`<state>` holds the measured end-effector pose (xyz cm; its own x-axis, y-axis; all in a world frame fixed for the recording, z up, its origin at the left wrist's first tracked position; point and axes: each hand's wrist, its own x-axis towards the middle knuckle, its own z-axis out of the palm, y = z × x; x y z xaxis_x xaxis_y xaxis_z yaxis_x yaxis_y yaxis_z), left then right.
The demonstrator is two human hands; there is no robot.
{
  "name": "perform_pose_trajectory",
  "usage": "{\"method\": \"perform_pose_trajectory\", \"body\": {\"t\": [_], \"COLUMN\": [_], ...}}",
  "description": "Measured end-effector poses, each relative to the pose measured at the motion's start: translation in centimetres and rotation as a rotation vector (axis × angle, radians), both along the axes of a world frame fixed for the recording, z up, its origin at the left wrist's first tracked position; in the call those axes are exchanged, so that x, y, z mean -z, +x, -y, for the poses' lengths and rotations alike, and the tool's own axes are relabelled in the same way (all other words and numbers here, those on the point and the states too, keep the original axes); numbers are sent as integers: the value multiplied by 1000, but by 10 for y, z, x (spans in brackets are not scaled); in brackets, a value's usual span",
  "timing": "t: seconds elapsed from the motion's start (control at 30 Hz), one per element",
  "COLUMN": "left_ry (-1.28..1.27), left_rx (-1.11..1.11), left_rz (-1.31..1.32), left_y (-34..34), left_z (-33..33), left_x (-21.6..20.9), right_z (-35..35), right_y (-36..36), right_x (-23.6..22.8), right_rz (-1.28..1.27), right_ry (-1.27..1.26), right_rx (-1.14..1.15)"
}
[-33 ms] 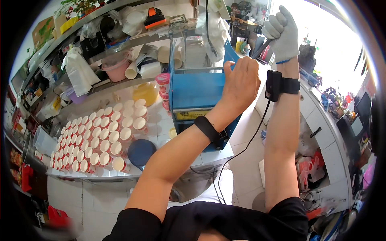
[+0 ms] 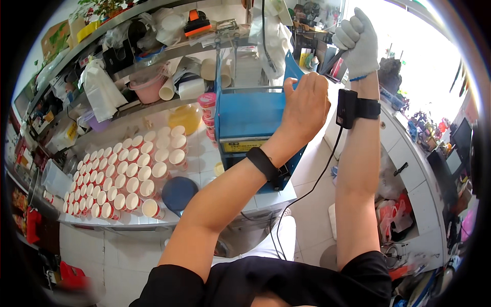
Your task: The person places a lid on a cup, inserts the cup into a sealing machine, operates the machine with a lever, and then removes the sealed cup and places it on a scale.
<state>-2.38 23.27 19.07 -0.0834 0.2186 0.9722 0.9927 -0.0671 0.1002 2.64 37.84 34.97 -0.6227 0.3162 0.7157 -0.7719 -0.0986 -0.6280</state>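
My left hand (image 2: 307,105) is bare and closed, beside the upper right side of a blue metal machine (image 2: 250,115). Its palm side is hidden, so what it grips, if anything, does not show. Higher up and to the right, my right hand (image 2: 358,43) wears a white knitted glove and has its fingers curled. A dark bar (image 2: 333,60) shows just below those fingers; I cannot tell whether they hold it. Left of the machine stand rows of red and white paper cups (image 2: 120,169), mouths up. A stack of pink-lidded cups (image 2: 207,110) is against the machine's left side.
A dark blue round-topped object (image 2: 179,194) sits at the counter's front edge. Behind the cups are a yellow bowl (image 2: 185,118), a pink basket (image 2: 148,87) and crowded shelves. A black cable (image 2: 312,187) hangs from my right wrist strap. White cabinets (image 2: 409,169) line the right.
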Motion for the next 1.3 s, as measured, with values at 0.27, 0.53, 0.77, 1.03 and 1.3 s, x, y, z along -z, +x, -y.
{"method": "perform_pose_trajectory", "body": {"t": [0.27,0.53,0.77,1.03,1.3], "left_ry": [-15,-183,-539,-16,182], "left_rx": [158,282,473,851,969], "left_rz": [102,445,1590,2114,2086], "left_y": [7,57,36,15,10], "left_z": [24,156,218,198,181], "left_x": [4,79,188,234,231], "right_z": [28,18,52,21,3], "right_y": [-6,-2,-7,-1,-3], "right_x": [-1,1,4,3,3], "right_rz": [7,-23,57,-37,-35], "right_ry": [-128,-47,-203,-49,91], "right_rx": [201,213,263,173,92]}}
